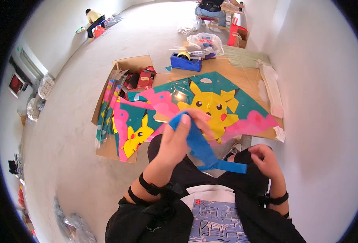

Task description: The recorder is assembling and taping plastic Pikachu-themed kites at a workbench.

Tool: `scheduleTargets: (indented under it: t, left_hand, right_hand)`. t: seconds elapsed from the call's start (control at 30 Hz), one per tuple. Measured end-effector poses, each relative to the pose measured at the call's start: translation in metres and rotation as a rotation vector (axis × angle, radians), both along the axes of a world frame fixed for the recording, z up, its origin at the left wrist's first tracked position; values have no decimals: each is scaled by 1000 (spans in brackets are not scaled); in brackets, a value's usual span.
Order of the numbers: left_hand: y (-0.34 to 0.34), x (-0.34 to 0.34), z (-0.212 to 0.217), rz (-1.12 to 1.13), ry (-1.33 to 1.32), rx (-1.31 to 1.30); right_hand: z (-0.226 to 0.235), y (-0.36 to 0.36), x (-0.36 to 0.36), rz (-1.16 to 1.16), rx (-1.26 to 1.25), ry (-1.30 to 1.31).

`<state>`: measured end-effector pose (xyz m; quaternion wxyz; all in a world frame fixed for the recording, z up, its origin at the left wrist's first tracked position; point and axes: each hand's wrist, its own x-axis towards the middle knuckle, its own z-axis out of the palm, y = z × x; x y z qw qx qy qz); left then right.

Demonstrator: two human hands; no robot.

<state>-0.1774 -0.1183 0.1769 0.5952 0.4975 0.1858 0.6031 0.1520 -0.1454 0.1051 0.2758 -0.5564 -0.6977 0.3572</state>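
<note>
Your left hand (178,139) is clamped on a long, soft, bright blue strip (202,148), pinched between thumb and fingers. The strip is located above your lap, hanging from that hand down to the right, its narrow loose end near your right hand but apart from it. Your right hand (267,161) is raised beside your right thigh, fingers loosely curled, thumb and fingertips apart, nothing visible in its grasp. Ahead of you, a large glossy green, pink and yellow sheet printed with a cartoon figure (217,109) lies on a light brown wooden tabletop (223,66); your left hand overlaps its near edge in view, and contact cannot be determined. To the left, a smaller sheet of matching pattern (135,135) lies partly over an open brown cardboard box (133,61). A blue tape dispenser (185,63) stands at the tabletop's far side, just before a translucent white plastic bag (205,41). Pale thin sticks (243,57) lie far right, near the wall.
</note>
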Motion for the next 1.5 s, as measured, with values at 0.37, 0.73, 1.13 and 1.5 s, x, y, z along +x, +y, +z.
scheduleTargets:
  t: [0.37, 0.73, 1.13, 1.5]
  left_hand:
    - [-12, 55, 14, 36, 439, 196]
    - [-12, 41, -17, 131, 202, -135]
    - [-16, 46, -18, 117, 220, -167]
    - [-18, 48, -18, 101, 233, -199]
  right_hand:
    - [75, 11, -104, 313, 242, 354]
    - [47, 6, -99, 94, -85, 662]
    - [46, 3, -95, 72, -151, 827]
    - [42, 4, -92, 27, -219, 846]
